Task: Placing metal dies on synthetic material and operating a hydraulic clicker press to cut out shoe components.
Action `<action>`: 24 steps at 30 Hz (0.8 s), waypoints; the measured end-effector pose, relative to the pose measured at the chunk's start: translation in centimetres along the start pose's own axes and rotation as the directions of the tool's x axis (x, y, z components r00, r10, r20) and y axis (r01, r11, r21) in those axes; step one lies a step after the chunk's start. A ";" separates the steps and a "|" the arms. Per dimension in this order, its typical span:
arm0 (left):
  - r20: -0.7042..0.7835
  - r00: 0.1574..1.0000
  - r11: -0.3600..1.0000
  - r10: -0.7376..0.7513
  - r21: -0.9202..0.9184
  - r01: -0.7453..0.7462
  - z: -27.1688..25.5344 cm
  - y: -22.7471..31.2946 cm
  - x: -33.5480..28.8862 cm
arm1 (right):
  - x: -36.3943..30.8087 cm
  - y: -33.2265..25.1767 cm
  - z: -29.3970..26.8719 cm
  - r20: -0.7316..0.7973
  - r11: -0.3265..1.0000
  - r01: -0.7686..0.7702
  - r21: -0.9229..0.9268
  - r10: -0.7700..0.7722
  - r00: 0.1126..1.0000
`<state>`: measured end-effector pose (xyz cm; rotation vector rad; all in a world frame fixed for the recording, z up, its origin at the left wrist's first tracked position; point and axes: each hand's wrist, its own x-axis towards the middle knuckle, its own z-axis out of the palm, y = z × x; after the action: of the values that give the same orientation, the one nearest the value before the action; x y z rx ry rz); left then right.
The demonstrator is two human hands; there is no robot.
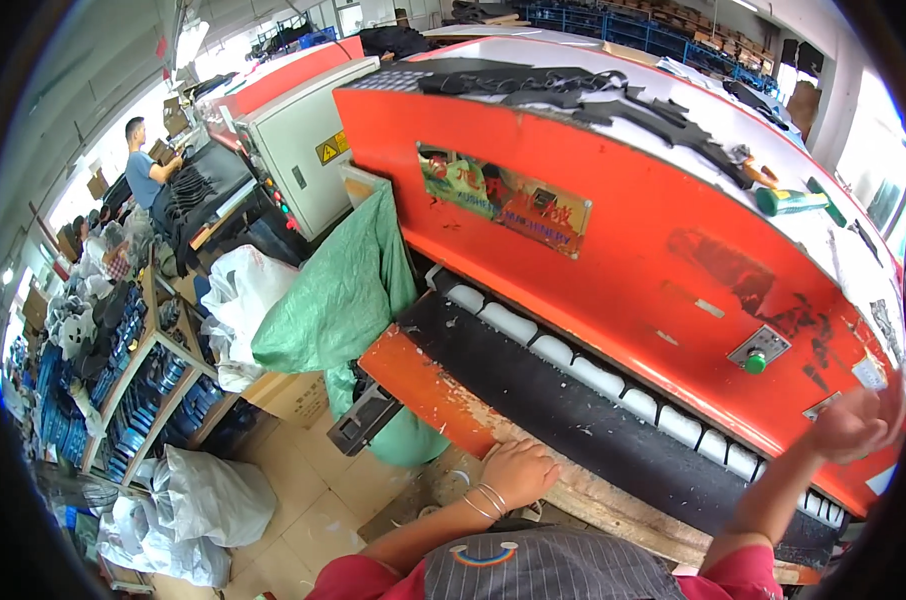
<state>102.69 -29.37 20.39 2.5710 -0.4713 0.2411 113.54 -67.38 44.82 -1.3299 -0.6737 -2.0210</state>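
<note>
My left hand (pixel 521 472) rests on the worn front ledge (pixel 593 497) of a large red machine (pixel 633 270). Its fingers are curled, and whatever may be under them is hidden. At the machine's right end my right hand (pixel 861 425) is raised in front of the red panel. Motion blurs its fingers, so their pose is unclear. A green push button (pixel 754 362) sits on the panel to the left of that hand. Between ledge and panel runs a black belt or bed (pixel 573 410) dotted with pale scraps, with a row of white rounded segments (pixel 563 353) behind it.
Black cut-out scraps (pixel 663 125) and a green-handled tool (pixel 795 203) lie on top of the machine. A green sack (pixel 338 290) hangs at its left end, near a grey cabinet (pixel 301 140). Farther left are loaded shelves (pixel 158 390), white sacks (pixel 208 495) and another person (pixel 148 170).
</note>
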 end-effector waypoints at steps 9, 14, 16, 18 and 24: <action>0.231 0.972 0.996 0.040 -0.092 -0.019 -0.7 -5.6 -7.2 | -14.0 -24.9 26.8 0.732 0.691 -0.464 0.554 -0.140 0.667; 0.334 0.928 0.917 0.164 -0.398 -0.019 -5.7 -12.8 -10.5 | -29.3 -30.7 32.0 0.998 0.866 -0.499 -0.021 0.051 0.046; 0.012 1.000 0.948 0.025 -0.319 -0.020 -9.7 -17.5 -9.6 | -31.9 -33.2 33.9 0.955 0.935 -0.293 -0.197 0.116 -0.272; -0.307 0.950 0.977 -0.059 -0.214 -0.009 -12.2 -22.8 -8.8 | -33.7 -37.0 35.6 0.858 0.943 -0.165 -0.290 0.180 -0.481; -0.381 0.905 0.973 -0.188 -0.196 0.120 -13.2 -32.6 -9.5 | -34.7 -38.8 37.1 0.833 0.832 -0.415 -0.367 0.097 -0.544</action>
<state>105.02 6.53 14.46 2.2960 -0.1275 0.6245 118.35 -7.52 22.99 -2.5719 -0.8814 0.4824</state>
